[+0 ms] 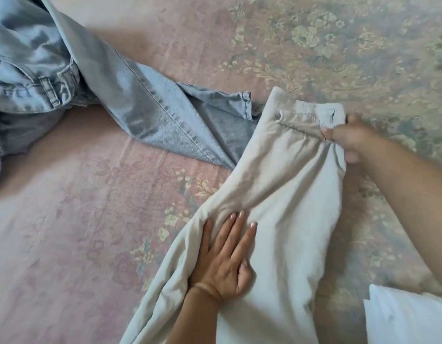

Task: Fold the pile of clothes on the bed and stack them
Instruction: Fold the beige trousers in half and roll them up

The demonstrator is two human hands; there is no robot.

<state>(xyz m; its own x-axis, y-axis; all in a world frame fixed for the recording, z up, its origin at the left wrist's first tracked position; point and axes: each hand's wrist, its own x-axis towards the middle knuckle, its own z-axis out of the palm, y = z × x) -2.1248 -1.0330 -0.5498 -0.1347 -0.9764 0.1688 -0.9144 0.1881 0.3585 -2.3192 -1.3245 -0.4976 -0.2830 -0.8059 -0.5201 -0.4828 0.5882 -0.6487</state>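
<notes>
Pale beige trousers (284, 189) lie lengthwise on the bed, waistband at the far end, legs running toward me. My right hand (349, 137) pinches the waistband's right edge. My left hand (227, 256) lies flat with its fingers spread on the trousers' left side, pressing the cloth down. Light blue jeans (96, 78) are heaped loosely at the upper left, with one leg stretching toward the beige waistband and partly tucked under it.
The bed wears a pink floral sheet (78, 219). A white garment or sleeve (408, 319) shows at the lower right corner.
</notes>
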